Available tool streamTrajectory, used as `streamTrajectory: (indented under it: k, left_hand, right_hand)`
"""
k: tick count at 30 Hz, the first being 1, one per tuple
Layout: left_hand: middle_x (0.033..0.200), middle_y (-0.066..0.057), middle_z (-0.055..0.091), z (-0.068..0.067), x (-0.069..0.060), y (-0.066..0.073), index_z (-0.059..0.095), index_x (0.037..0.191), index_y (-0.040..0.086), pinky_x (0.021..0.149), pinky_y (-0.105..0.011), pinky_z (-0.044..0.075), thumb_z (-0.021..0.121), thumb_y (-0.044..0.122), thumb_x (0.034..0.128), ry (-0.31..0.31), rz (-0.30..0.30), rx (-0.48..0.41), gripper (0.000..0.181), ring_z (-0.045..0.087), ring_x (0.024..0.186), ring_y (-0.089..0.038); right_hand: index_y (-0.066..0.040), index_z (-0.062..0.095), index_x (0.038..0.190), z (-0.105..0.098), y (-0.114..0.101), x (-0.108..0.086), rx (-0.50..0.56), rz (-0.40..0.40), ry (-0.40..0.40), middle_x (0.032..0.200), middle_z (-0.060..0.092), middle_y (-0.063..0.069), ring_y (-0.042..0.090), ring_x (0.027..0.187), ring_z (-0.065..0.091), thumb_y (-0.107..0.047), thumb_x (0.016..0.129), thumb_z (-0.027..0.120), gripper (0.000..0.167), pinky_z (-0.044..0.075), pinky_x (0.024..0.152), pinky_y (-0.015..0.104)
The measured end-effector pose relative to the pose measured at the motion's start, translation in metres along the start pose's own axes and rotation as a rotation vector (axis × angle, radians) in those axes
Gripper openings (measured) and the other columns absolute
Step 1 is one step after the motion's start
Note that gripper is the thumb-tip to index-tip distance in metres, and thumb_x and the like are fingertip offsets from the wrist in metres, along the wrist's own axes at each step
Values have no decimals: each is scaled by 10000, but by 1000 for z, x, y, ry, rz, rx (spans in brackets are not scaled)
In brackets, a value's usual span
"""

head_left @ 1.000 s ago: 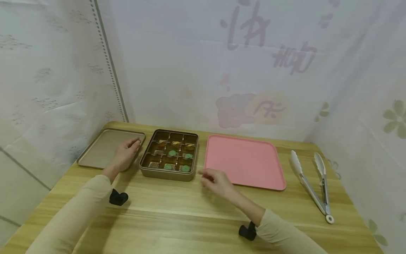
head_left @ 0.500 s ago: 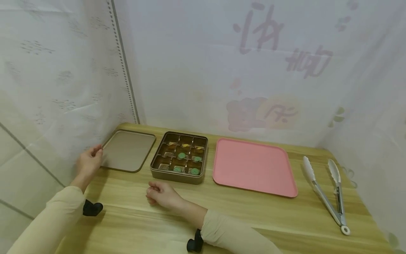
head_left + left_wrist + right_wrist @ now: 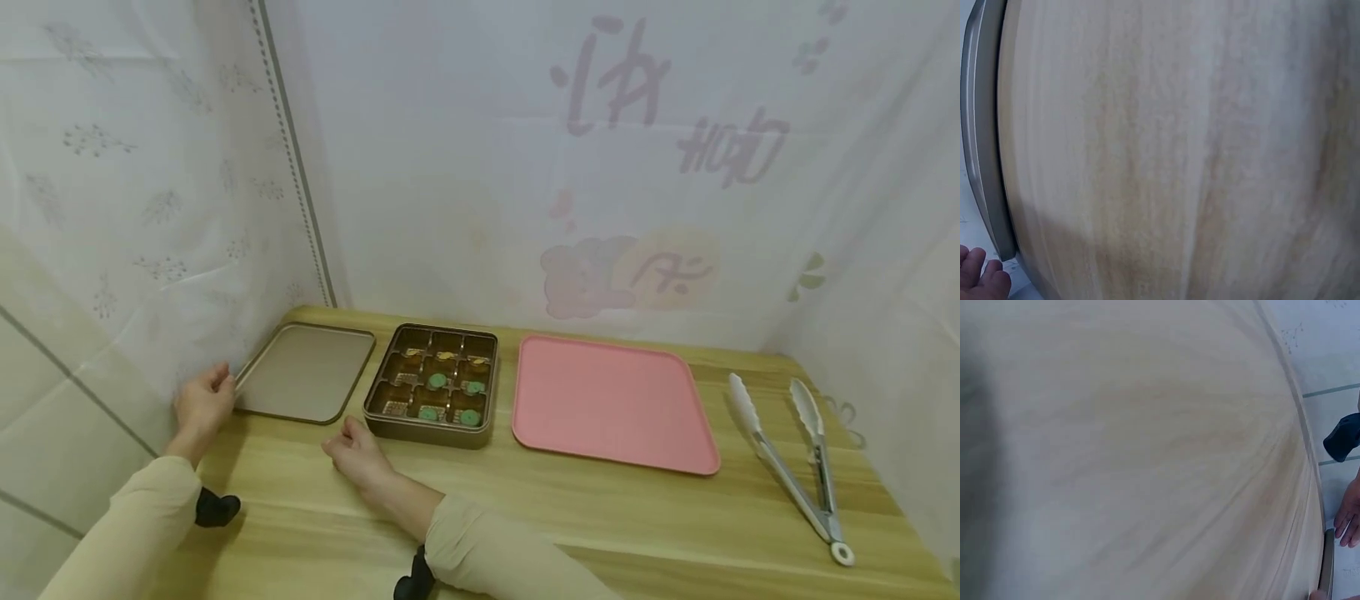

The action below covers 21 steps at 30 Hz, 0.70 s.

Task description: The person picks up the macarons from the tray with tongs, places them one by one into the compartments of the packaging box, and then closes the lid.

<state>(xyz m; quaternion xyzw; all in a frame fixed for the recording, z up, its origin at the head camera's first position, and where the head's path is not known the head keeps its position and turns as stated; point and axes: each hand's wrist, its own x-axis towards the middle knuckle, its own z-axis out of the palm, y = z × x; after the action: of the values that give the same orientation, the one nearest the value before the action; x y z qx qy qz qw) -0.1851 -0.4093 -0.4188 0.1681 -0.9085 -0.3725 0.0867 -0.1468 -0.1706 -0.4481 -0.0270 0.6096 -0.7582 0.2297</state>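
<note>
A shallow gold-brown metal lid (image 3: 307,371) lies on the table at the left. My left hand (image 3: 204,408) is beside its left edge, with loosely extended fingers and nothing held. In the left wrist view, these fingers (image 3: 984,275) come close to the lid's corner; contact cannot be told. Just in front of the lid's near right corner is my right hand (image 3: 363,458), fingers loosely bent and empty. Right of the lid stands a matching square tin (image 3: 427,429), uncovered. Its divided insert holds green and yellow pieces in several compartments.
A pink tray (image 3: 611,404) lies right of the tin. Spread metal tongs with pale tips (image 3: 787,479) rest at the table's right side. Patterned white curtains (image 3: 465,167) enclose the back and sides of the wooden table (image 3: 637,529).
My left hand moved left, from the lid's right part to its left edge. My right hand moved left from the pink tray, past the tin, to the lid's near corner. The view shifted slightly.
</note>
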Motion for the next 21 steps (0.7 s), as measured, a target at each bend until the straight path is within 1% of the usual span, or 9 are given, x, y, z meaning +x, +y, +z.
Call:
streamTrajectory:
  k: [3,7,10,13,17,21]
  left_hand:
    - [1402,-309,315,0,0,-4,328,1385,-116,1083,-564,221,319,193,1004,-17,5,15,491,261,1319,-499]
    - [1400,-318,303,1,2,-6,327,1388,-106,1074,-578,225,312,202,1009,-41,-4,24,488,250,1316,-512]
    - [1401,-319,298,1,3,-5,334,1389,-97,1072,-587,219,311,210,1014,-51,-18,29,486,241,1318,-515]
    - [1402,-318,302,1,5,-4,346,1385,-97,1059,-586,245,310,208,1017,-55,-21,35,480,255,1316,-510]
    - [1392,-327,324,1,7,-2,358,1377,-108,1031,-582,295,310,191,1016,-60,-8,37,471,292,1300,-508]
    - [1387,-339,323,-1,7,2,349,1374,-121,1029,-587,298,301,189,1016,-77,-2,39,476,288,1294,-519]
  right_hand:
    - [56,264,1453,6,0,2,-8,-7,38,1482,319,217,358,1353,336,-68,915,575,634,294,1101,458]
    - [30,253,1464,10,-2,6,15,-10,64,1501,292,201,348,1379,290,-96,911,591,659,250,1123,463]
    - [24,264,1461,11,-4,9,16,-12,76,1499,299,198,340,1379,292,-118,912,598,658,247,1125,463]
    - [42,278,1451,11,-6,13,30,-15,87,1484,319,214,346,1371,305,-116,909,602,651,249,1123,466]
    - [67,290,1439,11,-8,18,52,-15,97,1460,340,244,364,1357,319,-99,903,605,643,256,1118,469]
    - [69,297,1436,12,-10,20,54,-16,101,1447,352,254,371,1346,329,-93,900,608,641,265,1112,474]
